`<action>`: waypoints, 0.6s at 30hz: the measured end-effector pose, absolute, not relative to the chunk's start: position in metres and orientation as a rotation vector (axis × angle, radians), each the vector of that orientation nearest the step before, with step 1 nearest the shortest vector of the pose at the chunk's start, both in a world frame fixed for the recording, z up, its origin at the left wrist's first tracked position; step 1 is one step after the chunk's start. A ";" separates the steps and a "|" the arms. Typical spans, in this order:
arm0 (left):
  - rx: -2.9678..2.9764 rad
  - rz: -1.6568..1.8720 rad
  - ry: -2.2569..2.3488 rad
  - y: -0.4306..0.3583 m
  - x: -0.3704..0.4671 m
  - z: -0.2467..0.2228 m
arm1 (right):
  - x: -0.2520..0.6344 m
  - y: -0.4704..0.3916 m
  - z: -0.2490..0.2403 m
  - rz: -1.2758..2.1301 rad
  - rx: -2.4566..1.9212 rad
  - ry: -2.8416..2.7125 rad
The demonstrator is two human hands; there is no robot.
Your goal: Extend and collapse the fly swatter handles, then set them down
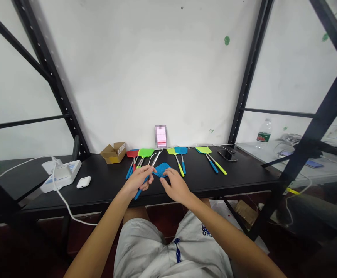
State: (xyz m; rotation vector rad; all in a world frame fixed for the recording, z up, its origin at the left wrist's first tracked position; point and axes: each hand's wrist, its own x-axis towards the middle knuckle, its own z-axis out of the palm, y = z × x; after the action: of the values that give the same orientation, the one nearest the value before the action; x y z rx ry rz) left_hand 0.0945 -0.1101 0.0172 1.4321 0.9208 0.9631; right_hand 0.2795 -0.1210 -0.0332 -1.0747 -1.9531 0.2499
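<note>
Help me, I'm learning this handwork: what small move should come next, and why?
Perhaps have the right hand pinch the blue swatter head by its edge, since the left hand holds the blue handle while the right one looks open at the head.

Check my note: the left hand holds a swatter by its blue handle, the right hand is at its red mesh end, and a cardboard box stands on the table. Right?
Not quite: the head view shows the swatter's mesh end blue, not red. The rest stands: left hand on the blue handle, right hand at the mesh, cardboard box on the table.
</note>
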 end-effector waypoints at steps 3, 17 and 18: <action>1.538 0.790 0.910 -0.120 0.101 0.021 | 0.279 -0.124 -0.018 0.509 -0.994 -1.730; 1.599 0.621 0.893 -0.137 0.116 0.021 | 0.286 -0.122 -0.001 1.321 -0.687 -1.292; 1.564 0.617 0.880 -0.136 0.116 0.020 | 0.286 -0.121 -0.001 1.329 -0.679 -1.289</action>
State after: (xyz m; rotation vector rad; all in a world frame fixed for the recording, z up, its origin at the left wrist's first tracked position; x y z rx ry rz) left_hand 0.1156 -0.1362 0.0200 1.5636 0.8797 0.6170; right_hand 0.2859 -0.1214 -0.0012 -0.6788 -1.2890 1.3294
